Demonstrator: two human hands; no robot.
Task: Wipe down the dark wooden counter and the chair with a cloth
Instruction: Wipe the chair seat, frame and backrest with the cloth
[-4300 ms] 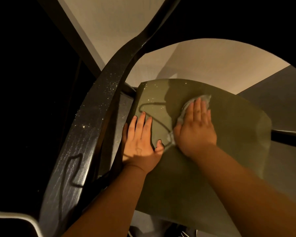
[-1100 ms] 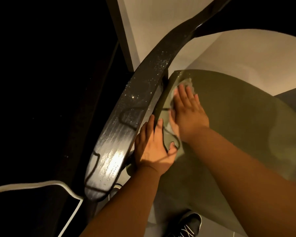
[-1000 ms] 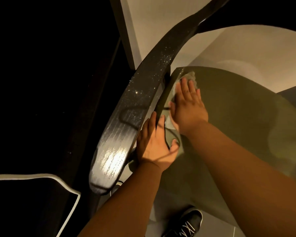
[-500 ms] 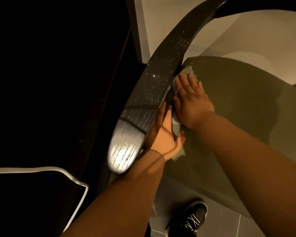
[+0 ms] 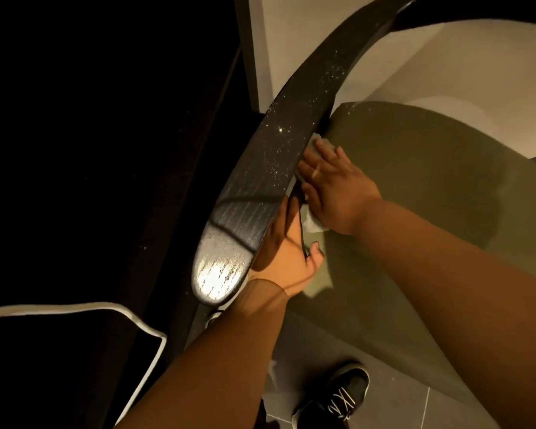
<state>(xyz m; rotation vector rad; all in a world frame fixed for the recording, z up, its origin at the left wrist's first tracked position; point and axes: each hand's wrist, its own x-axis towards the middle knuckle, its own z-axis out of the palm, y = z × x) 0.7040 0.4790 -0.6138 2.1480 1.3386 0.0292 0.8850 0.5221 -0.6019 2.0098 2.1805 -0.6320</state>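
I look down on a chair with an olive-green seat (image 5: 430, 187) and a curved dark wooden backrest rail (image 5: 260, 181) speckled with dust. My right hand (image 5: 334, 187) lies flat on a pale cloth (image 5: 311, 222), pressing it onto the seat's left edge right beside the rail; the cloth shows only at my fingertips and under my palm. My left hand (image 5: 285, 252) rests on the seat edge below it, fingers tucked along the underside of the rail, thumb apart. The dark counter (image 5: 106, 150) fills the left and is almost black.
A white cable (image 5: 130, 317) loops over the dark surface at the lower left. A black shoe (image 5: 338, 400) stands on the grey tiled floor (image 5: 430, 410) under the seat. A pale wall (image 5: 446, 63) lies beyond the chair.
My right hand has slid the cloth from the middle of the seat to its left edge against the rail. My left hand has shifted under the rail. The view has swung left.
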